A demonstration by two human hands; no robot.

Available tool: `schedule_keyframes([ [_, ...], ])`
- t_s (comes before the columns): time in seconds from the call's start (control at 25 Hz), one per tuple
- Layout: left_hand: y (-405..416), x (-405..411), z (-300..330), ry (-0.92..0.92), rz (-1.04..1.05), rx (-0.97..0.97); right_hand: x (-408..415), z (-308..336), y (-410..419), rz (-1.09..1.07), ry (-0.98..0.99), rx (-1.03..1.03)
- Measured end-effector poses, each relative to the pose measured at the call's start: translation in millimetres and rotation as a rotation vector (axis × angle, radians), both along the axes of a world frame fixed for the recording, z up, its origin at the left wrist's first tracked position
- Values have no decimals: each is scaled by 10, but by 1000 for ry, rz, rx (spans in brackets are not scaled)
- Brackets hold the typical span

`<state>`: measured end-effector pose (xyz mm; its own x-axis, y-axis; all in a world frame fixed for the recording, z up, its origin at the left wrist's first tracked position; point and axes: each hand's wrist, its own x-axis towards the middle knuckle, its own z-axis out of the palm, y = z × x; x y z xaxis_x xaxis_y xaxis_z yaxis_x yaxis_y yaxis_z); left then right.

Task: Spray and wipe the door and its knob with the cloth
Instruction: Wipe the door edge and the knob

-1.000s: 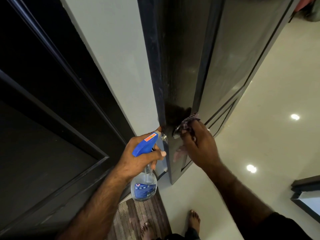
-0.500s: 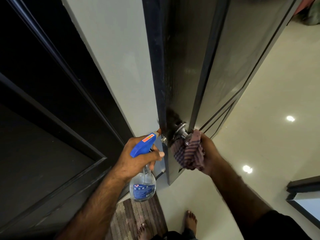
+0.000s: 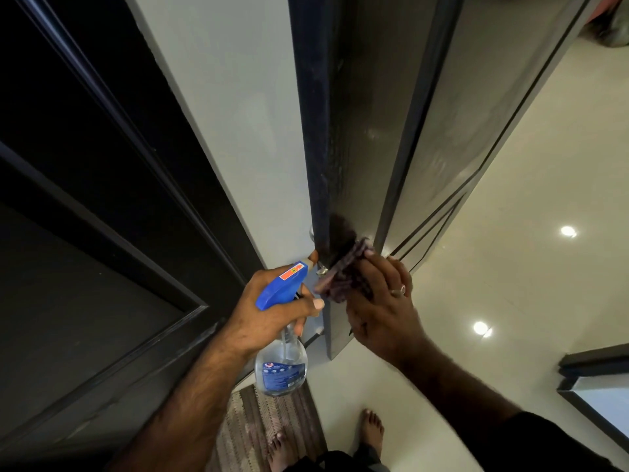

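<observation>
A dark glossy door [image 3: 442, 137] stands ajar, its edge toward me. My right hand [image 3: 381, 301] grips a checked purple cloth [image 3: 343, 270] wrapped over the knob, which is hidden under it. Just left of the door edge, my left hand [image 3: 269, 311] holds a clear spray bottle [image 3: 280, 366] by its blue trigger head [image 3: 280, 284], nozzle pointing at the latch area. A sliver of the far-side knob [image 3: 311, 231] peeks out behind the door edge.
A pale wall strip [image 3: 231, 114] and a dark panelled frame [image 3: 85, 216] fill the left. A striped mat [image 3: 269, 424] lies under my bare feet [image 3: 372, 427]. Shiny cream floor tiles [image 3: 527, 267] spread to the right, with a dark-framed object [image 3: 595, 376] at the right edge.
My right hand has turned over the knob, so the cloth that hung below it is now bunched on top, covering the knob. The left hand with the bottle stayed put.
</observation>
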<state>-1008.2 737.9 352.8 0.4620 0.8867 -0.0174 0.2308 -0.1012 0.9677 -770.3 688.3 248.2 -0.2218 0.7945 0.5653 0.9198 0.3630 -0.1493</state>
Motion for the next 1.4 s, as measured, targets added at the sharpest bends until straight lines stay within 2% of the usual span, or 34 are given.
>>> schedule_keyframes([
  [0.04, -1, 0, 3, 2, -1, -1, 92, -21, 4, 36, -150, 26],
  [0.12, -3, -7, 4, 10, 1, 4, 147, 67, 86, 37, -273, 27],
  [0.2, -2, -14, -6, 9, -7, 5, 88, 176, 155, 15, -216, 8],
  [0.28, -3, -13, -24, 0, -27, 1, 23, 214, 163, -22, -58, 1],
  [0.32, -5, -18, -32, 3, -32, -7, -9, 221, 170, -47, 70, -11],
  [0.44, -23, -42, -41, 39, -26, -12, -94, 355, 255, -153, 644, -135],
  [0.56, -14, -44, -37, 24, -34, 3, -148, 519, 325, -274, 957, -251],
  [0.72, 1, -35, -24, 27, -35, -6, 12, 626, 403, -416, 1677, -689],
  [0.8, -1, -44, -19, 37, -37, -9, 72, 652, 403, -408, 1855, -784],
  [0.84, 3, -52, -20, 39, -38, -10, 49, 645, 406, -394, 1826, -733],
  [0.88, 5, -52, -23, 40, -39, -10, 12, 593, 397, -370, 1687, -611],
  [1.0, 15, -43, -27, 37, -36, 2, -60, 406, 261, -164, 923, -185],
  [1.16, 15, -38, -24, 26, -25, -21, 276, 381, 291, 48, 61, 7],
  [1.24, -3, -42, -27, 30, -4, -41, 416, 454, 352, 188, -246, 66],
  [1.28, -5, -33, -23, 37, 0, -49, 481, 466, 393, 183, -277, 77],
  [1.32, 4, -20, -23, 40, -7, -50, 526, 482, 410, 115, -202, 65],
  [1.4, 40, -11, -24, 33, -39, -23, 507, 467, 428, -100, 203, -26],
])
